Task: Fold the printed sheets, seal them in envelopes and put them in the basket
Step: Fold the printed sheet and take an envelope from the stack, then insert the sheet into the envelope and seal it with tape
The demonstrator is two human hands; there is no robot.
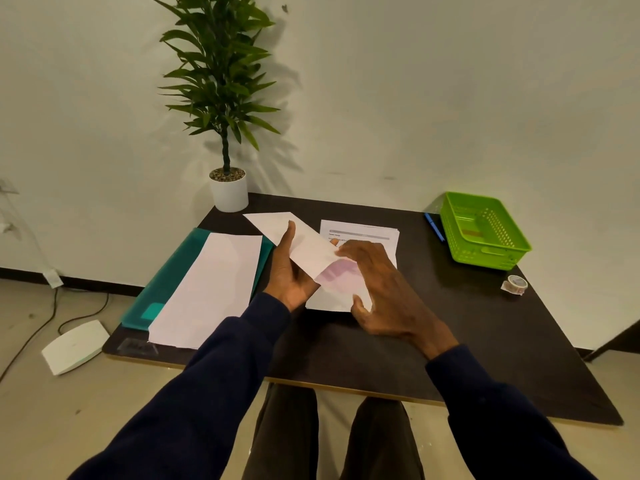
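In the head view, my left hand (pixel 289 271) grips a white envelope (pixel 304 242) above the bench (pixel 467 334), thumb on top and fingers curled beneath. My right hand (pixel 384 289) pinches the folded sheet (pixel 329 301), whose pink-printed part meets the envelope's lower end. The stack of printed sheets (pixel 363 230) lies just behind. The green basket (pixel 491 256) sits far right, well apart.

1 head view, downward over table (pixel 467 334)

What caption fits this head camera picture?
Left hand holds a white envelope; right hand pinches its near end, above the printed sheets.
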